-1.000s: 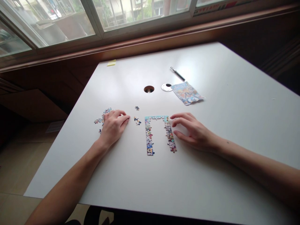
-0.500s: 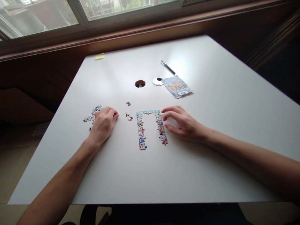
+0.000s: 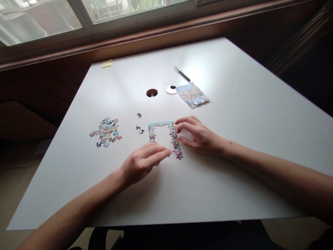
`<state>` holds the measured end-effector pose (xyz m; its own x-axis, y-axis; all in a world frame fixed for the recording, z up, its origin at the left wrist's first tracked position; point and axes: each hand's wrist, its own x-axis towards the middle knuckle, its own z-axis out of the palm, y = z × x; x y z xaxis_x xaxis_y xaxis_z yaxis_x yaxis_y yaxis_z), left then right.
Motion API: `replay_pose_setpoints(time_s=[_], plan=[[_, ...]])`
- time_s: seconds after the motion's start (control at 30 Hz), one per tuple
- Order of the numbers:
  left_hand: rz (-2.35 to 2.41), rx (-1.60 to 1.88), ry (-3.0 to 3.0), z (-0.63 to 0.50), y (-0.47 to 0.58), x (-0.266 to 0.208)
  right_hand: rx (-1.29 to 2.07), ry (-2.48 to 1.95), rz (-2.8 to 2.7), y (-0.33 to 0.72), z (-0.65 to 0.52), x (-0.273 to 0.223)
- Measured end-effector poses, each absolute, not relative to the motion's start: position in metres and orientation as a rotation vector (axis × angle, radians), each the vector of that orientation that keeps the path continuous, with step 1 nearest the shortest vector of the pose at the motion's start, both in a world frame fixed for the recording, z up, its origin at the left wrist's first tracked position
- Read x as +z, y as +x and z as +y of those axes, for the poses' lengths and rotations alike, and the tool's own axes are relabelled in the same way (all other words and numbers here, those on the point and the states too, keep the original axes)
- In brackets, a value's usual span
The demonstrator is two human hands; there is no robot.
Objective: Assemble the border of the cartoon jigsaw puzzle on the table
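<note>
Many loose puzzle pieces (image 3: 107,130) lie on the counter (image 3: 208,194). The left hand (image 3: 142,161) pinches a small piece (image 3: 169,156) over the puzzle frame (image 3: 174,138); the right hand (image 3: 199,138) has its grip spread just beside it.

The white table (image 3: 247,104) features straight edges and a round cable hole (image 3: 152,93), with a bright patch of reflected daylight (image 3: 193,71) toward its far side. Beyond it, a framed window (image 3: 130,10) divided by an upright mullion (image 3: 84,15) is located above a reddish-brown sill (image 3: 117,40), with railings (image 3: 99,10) and greenery (image 3: 142,3) visible outside. Below the sill, the dark brown wall (image 3: 65,74) lies in shadow; a flat brown panel (image 3: 20,119) and beige flooring (image 3: 13,187) are located at the left of the table
</note>
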<state>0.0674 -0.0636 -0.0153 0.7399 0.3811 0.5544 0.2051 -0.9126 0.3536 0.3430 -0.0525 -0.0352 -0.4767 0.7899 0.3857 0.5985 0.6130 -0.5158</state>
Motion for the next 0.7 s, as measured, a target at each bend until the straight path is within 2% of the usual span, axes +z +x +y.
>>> replay_pose_setpoints(time_s=[0.13, 0.33, 0.7], plan=[[0.262, 0.924, 2.844, -0.083, 0.089, -0.015, 0.397, -1.040, -2.273, 0.344, -0.053, -0.032], [0.290, 0.892, 3.010, -0.085, 0.095, -0.019, 0.504, -0.793, -2.477, 0.346, -0.056, -0.024], [0.349, 1.059, 3.109, -0.084, 0.095, -0.022, 0.486, -0.805, -2.524, 0.344, -0.055, -0.024]])
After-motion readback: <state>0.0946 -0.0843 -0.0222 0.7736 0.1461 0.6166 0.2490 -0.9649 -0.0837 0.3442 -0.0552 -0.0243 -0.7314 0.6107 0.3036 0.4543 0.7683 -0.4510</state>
